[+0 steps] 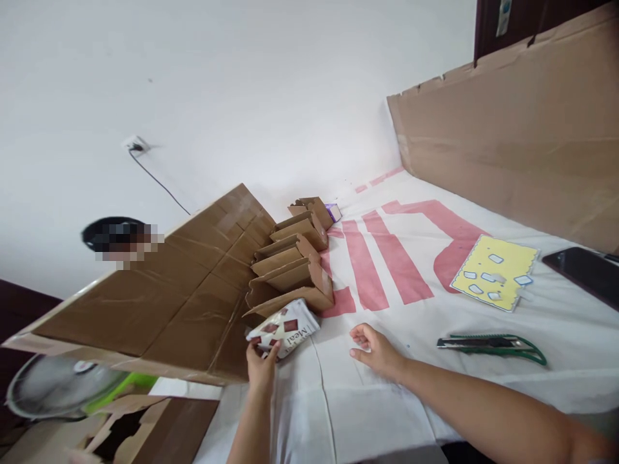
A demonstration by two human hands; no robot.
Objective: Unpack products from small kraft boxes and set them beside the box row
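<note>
My left hand (262,366) pinches the near corner of a white pouch (285,327) printed with dark red squares and the word "Meal". The pouch lies at the mouth of the nearest of several small open cardboard boxes (290,280), lined up in a row against a large flat cardboard sheet (159,290). My right hand (376,349) hovers just right of the pouch over the white cloth (387,399), fingers loosely curled and apart, holding nothing.
A green utility knife (491,345) lies to the right of my right hand. Beyond it sit a yellow sticker sheet (496,270) and a black phone (583,270). A tall cardboard panel (507,122) leans at the back right. A fan (58,386) stands at the lower left.
</note>
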